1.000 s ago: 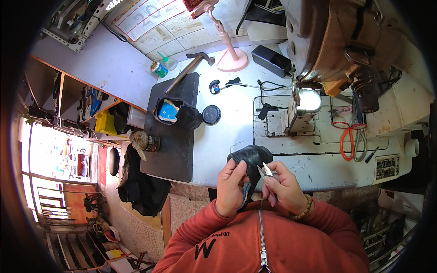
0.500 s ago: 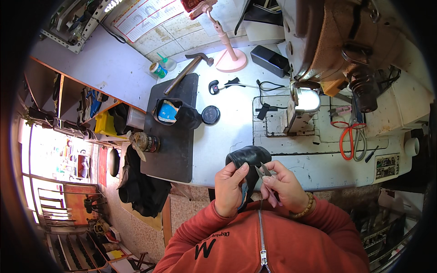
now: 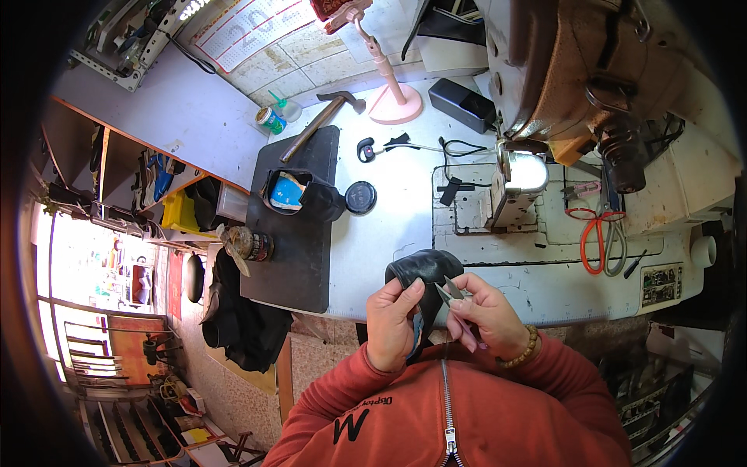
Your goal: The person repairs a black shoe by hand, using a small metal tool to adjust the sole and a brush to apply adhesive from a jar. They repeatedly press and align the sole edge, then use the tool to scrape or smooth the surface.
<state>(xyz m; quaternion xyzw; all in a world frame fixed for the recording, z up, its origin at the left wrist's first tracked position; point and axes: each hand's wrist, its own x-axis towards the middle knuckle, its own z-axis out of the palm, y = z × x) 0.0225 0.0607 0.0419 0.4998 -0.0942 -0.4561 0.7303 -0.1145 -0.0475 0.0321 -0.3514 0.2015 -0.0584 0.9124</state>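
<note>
Close to my chest, at the table's front edge, my left hand (image 3: 394, 321) grips a black leather shoe (image 3: 426, 266), thumb on top. A strip of blue shows along the shoe's lower side; much of it is hidden by my fingers. My right hand (image 3: 490, 315), with a beaded bracelet at the wrist, holds small pink-handled scissors (image 3: 450, 290). Their blades are parted and point up and left, right beside the leather. Whether they touch it, I cannot tell. A thin dark thread hangs below the hands.
A sewing machine (image 3: 517, 187) stands at right, with red-handled scissors (image 3: 593, 241) on its bed. On a black mat (image 3: 292, 272) at left are another black shoe (image 3: 323, 198), a jar (image 3: 253, 244) and a hammer (image 3: 315, 128). A round black lid (image 3: 360, 198) and pink stand (image 3: 395, 105) lie beyond.
The scissor blades have spread slightly wider, and my right hand has shifted a little. My left hand and the shoe stay almost where they were.
</note>
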